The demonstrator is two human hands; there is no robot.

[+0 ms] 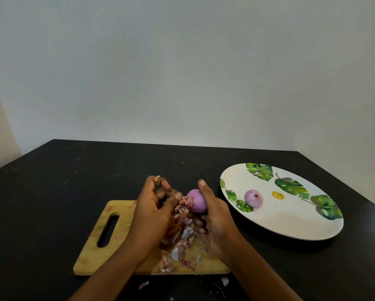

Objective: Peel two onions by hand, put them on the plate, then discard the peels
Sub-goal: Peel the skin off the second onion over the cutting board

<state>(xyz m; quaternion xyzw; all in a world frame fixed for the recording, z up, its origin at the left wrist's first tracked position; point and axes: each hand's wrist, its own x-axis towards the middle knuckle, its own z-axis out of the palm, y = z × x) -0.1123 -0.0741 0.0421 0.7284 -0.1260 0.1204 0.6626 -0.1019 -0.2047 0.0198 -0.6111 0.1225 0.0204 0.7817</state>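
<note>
My right hand (214,211) grips a purple onion (196,202) above the wooden cutting board (95,246), thumb laid over its top. My left hand (154,207) pinches a strip of dry skin (182,208) that hangs from the onion's left side. A heap of loose peels (182,246) lies on the board between my wrists. A peeled onion (253,199) rests on the left part of the white plate (290,220) with green leaf prints, to the right of the board.
The black table (52,192) stands against a pale wall; its far edge and right corner are in view. A few peel scraps (225,280) lie on the table in front of the board. The board has a handle slot (108,231) at its left.
</note>
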